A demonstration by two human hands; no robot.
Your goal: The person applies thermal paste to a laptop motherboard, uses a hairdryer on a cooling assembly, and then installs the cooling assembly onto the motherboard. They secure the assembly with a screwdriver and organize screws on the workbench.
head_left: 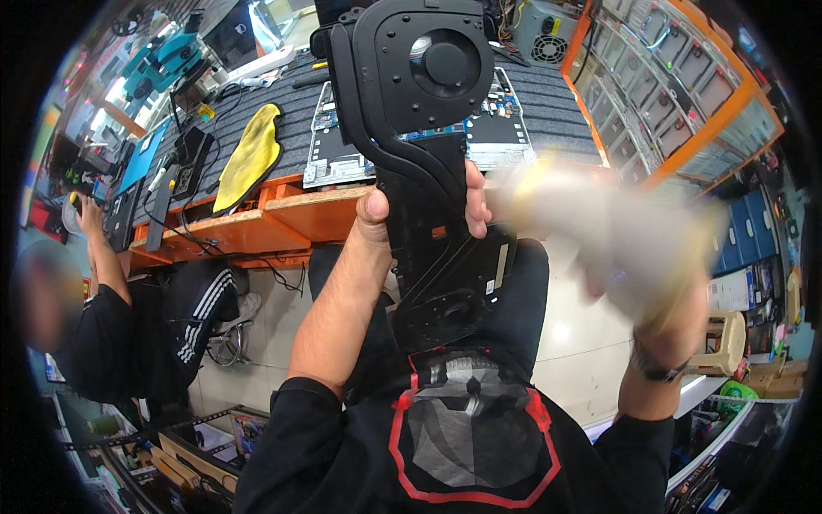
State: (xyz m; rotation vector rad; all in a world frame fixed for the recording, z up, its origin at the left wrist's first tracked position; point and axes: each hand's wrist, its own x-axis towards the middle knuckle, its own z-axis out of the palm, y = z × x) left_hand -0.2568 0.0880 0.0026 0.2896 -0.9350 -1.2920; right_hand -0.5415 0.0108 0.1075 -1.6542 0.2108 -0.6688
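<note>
- Holding a black fan-and-heat-pipe assembly (424, 193) in the left hand (368, 230), clasped across its narrow middle, between lap (531, 283) and desk (295, 103).
- Likely light, stiff and slick; delicate at fan (449, 64) and pipes (368, 128), best held by the frame (413, 248).
- Blurred at the right hand (638, 248); cannot tell whether loose, clenched or grasping.
- Bounded far by the desk's orange edge (325, 212); roomier right, over pale floor tiles (582, 351).

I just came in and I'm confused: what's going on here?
A person's left hand is holding up a black part with a round fan. Their right hand is a blur with something pale, perhaps a cloth. An opened device lies on the bench, with a yellow cloth to its left.
</note>
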